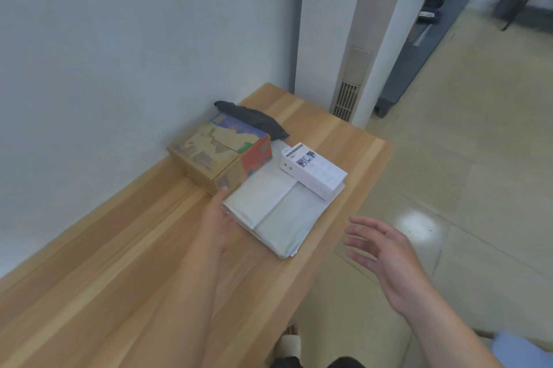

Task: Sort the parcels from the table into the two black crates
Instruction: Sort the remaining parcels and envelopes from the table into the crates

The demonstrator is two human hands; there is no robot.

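Several parcels lie on my desk (119, 278): a cardboard box (206, 155), a black pouch (251, 117) behind it, and a stack of pale mailers (278, 212) with a white box (314, 170) on top. My left hand (217, 221) touches the stack's near corner; I cannot tell its grip. My right hand (386, 251) hovers with fingers spread, apart from the stack.

Mailers (278, 212) against left hand (217, 224), right hand (386, 251) apart

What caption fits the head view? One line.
Left hand touches stacked white mailers on a wooden table; right hand hovers open.
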